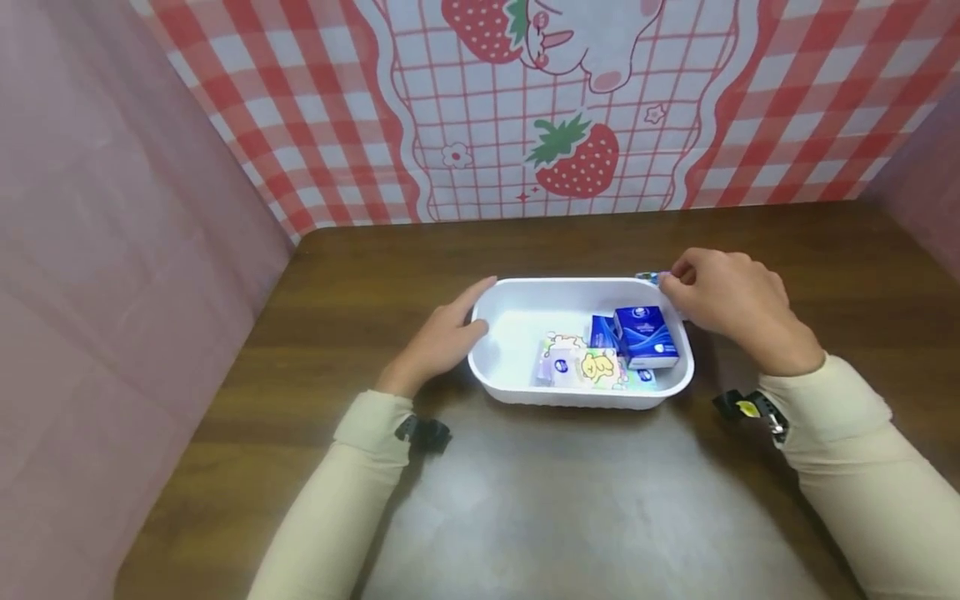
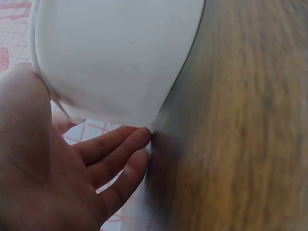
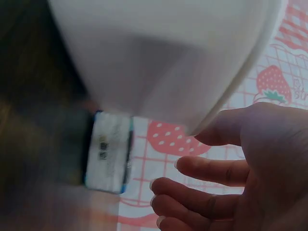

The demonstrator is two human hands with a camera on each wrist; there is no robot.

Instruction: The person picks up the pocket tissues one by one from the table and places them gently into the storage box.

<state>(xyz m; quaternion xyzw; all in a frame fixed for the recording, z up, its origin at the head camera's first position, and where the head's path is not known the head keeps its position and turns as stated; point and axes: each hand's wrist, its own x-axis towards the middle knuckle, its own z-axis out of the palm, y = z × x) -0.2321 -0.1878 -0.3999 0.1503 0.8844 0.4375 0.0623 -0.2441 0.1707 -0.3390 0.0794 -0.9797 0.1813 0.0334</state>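
Note:
A white plastic bin (image 1: 517, 395) stands on the table. At its left end my left hand (image 1: 442, 337) holds it, thumb over the rim and fingers along the outer wall; the left wrist view shows these fingers (image 2: 113, 154) against the bin's underside corner. My right hand (image 1: 731, 296) is at the back right corner, its thumb by the rim and its other fingers loosely bent, spread from the thumb. Behind the bin stands a small pack with a printed white label (image 3: 108, 151), apart from the right fingers; the bin mostly hides it in the head view.
Inside the bin lie blue tissue packs (image 1: 647, 333) at the right and pale cartoon-printed tissue packs (image 1: 581, 367) at the front. A brown wooden table (image 1: 322, 333) spreads around it. Behind rises a red-checked strawberry cloth (image 1: 480, 167), with a pink curtain (image 1: 112, 292) at left.

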